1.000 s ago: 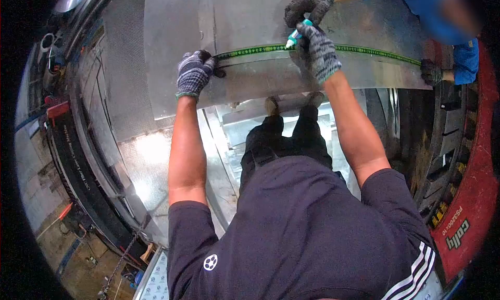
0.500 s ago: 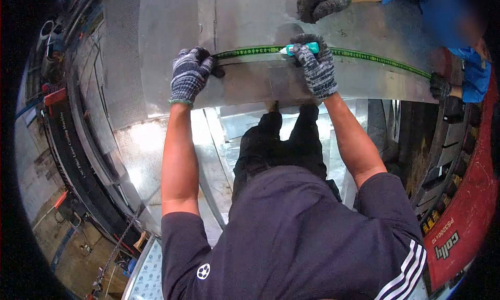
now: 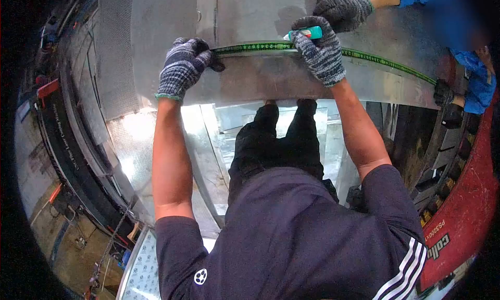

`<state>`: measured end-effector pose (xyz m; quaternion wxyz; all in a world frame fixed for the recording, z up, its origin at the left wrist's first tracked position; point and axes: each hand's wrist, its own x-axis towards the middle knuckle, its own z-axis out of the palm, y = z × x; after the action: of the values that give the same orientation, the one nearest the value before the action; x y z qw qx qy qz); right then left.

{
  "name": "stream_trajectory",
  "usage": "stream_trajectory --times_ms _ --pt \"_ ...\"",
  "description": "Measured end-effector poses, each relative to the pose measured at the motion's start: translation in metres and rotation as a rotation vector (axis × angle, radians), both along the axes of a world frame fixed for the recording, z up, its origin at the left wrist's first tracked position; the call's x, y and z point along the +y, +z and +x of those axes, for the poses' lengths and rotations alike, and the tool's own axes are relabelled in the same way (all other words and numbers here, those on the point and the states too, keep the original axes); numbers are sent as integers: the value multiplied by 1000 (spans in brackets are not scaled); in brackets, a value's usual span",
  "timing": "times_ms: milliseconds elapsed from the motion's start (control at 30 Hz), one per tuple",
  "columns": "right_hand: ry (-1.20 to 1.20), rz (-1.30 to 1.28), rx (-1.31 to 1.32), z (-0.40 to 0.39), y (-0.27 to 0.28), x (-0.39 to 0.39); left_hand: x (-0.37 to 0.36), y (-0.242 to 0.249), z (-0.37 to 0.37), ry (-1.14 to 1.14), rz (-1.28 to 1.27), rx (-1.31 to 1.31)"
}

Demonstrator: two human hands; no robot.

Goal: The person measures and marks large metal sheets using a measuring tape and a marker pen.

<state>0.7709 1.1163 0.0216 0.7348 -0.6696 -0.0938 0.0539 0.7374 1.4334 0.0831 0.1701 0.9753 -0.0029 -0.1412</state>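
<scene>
A green tape measure (image 3: 388, 62) lies stretched across a grey metal sheet (image 3: 260, 79). My left hand (image 3: 183, 68), in a striped knit glove, is closed on the tape's left end. In my right hand (image 3: 319, 53), gloved alike, is a teal marker bottle (image 3: 307, 33) with a white tip, its point to the left just above the tape. A co-worker's gloved hand (image 3: 344, 9) is right behind my right hand. The co-worker's other gloved hand (image 3: 444, 93) holds the tape's right end at the sheet's edge.
Below the sheet's near edge are shiny metal pieces (image 3: 208, 128) and my legs. A red machine (image 3: 458, 211) stands at the right, a long black machine beam (image 3: 67, 138) at the left. A perforated sheet (image 3: 115, 45) lies at the upper left. The co-worker's blue sleeve (image 3: 476, 89) is at the right.
The co-worker's upper hand has moved right and down, close to my right hand. My right hand with the marker has risen slightly off the tape. The view has shifted a little.
</scene>
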Motion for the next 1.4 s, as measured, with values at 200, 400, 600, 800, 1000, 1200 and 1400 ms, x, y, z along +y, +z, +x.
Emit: stream_trajectory --times_ms 200,400,600,800,1000,1200,1400 --pt "-10 -102 -74 -3 -12 0 6 -7 1 -11 -10 12" --pt "-47 -72 -55 -3 -13 1 5 -4 2 -3 -10 78" --pt "-11 -172 -91 -7 -3 -1 -1 6 8 13 98 172" --pt "-21 -139 -90 -3 -4 -3 -7 11 11 32 85 191" --pt "-25 -181 -116 0 -3 -4 -8 13 15 57 40 221" --pt "-27 -246 -161 3 -3 -5 -9 13 16 90 28 220" --pt "-40 -336 -131 5 0 -8 -15 20 17 63 43 176"
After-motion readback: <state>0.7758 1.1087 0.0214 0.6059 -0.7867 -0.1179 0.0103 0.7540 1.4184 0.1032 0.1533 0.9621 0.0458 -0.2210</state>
